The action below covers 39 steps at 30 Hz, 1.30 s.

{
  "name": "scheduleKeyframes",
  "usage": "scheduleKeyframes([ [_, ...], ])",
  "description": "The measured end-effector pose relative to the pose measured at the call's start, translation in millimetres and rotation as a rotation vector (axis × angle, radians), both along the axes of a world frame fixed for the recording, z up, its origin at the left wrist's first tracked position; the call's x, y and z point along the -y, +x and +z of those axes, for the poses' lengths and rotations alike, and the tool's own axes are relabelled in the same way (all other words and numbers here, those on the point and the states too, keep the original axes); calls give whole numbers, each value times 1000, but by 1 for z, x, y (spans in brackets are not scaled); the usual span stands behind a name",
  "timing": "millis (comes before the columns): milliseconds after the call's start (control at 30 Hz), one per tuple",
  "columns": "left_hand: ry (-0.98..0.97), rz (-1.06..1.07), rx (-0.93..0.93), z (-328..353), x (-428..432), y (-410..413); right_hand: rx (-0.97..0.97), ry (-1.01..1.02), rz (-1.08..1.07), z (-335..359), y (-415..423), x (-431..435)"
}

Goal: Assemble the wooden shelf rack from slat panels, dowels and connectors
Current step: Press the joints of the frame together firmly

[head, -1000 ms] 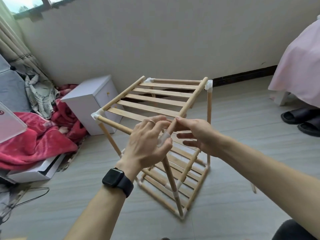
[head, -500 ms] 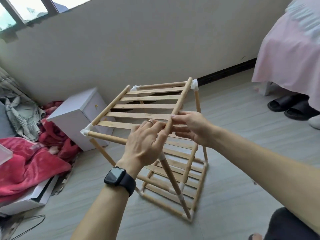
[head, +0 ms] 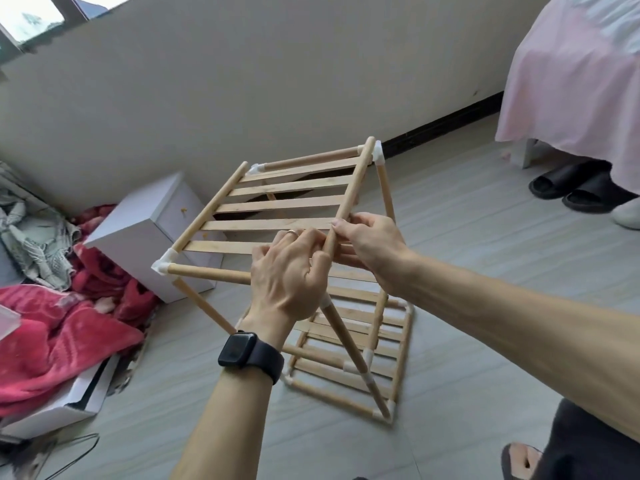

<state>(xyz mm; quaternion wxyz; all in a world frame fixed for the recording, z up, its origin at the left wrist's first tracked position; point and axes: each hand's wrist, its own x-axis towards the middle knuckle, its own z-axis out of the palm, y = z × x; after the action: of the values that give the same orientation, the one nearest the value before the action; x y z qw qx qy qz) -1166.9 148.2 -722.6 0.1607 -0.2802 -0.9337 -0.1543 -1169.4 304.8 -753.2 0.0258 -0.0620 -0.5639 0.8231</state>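
The wooden shelf rack stands on the floor with a top slat panel and lower slat panels joined by dowels and white plastic connectors. My left hand, with a ring and a black watch, grips the near right corner of the top panel; the connector there is hidden under it. My right hand pinches the right side rail of the top panel just beyond that corner. A leg dowel runs down from under my left hand to the base.
A white box stands by the wall left of the rack. Red blankets and clothes lie at left over a flat white box. A pink-covered bed with dark slippers beneath is at right. Grey plank floor surrounds the rack.
The view has swung up and left, so the rack sits more to the right. Both hands stay at the near right top corner; my left hand has closed more tightly over it.
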Motion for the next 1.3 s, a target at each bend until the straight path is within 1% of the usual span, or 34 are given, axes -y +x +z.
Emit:
scheduleKeyframes([
  [167,-8,23,-11,-1,-7,3,11,-11,-20,-2,4,1],
  [300,-30,61,-6,-1,-13,2,7,59,8,0,3,-7],
  [367,-48,88,24,0,-26,1,20,140,-5,6,-6,-17],
  [433,-22,28,98,2,-33,-1,23,274,-15,12,-16,-30],
  [467,-2,-8,121,3,-28,-3,29,325,-15,15,-19,-38],
  [533,-9,-10,95,5,-2,-12,53,403,-44,19,-24,-57],
  [567,-39,31,76,7,17,-19,64,487,-100,21,-26,-69],
  [600,-88,98,64,9,38,-27,78,627,-176,24,-28,-79],
  [667,-212,246,49,13,76,-41,74,983,-332,33,-25,-90],
  [700,-263,292,36,15,89,-46,16,1127,-388,37,-22,-88],
  [733,-297,313,21,15,96,-50,-73,1242,-400,41,-17,-81],
  [800,-310,308,-5,12,97,-53,-211,1494,-288,43,-8,-57],
  [867,-264,291,-10,9,91,-51,-238,1724,-150,37,-6,-40],
  [900,-235,294,1,8,88,-50,-227,1788,-117,36,-7,-39],
  [1000,-202,324,7,4,80,-48,-194,1828,-65,35,-20,-49],
  [1067,-183,356,-13,1,76,-46,-218,1829,-53,31,-29,-55],
  [1133,-168,392,-27,0,70,-45,-263,1853,-99,28,-34,-58],
  [1300,-173,436,-32,2,66,-41,-273,1880,-157,29,-40,-57],
])
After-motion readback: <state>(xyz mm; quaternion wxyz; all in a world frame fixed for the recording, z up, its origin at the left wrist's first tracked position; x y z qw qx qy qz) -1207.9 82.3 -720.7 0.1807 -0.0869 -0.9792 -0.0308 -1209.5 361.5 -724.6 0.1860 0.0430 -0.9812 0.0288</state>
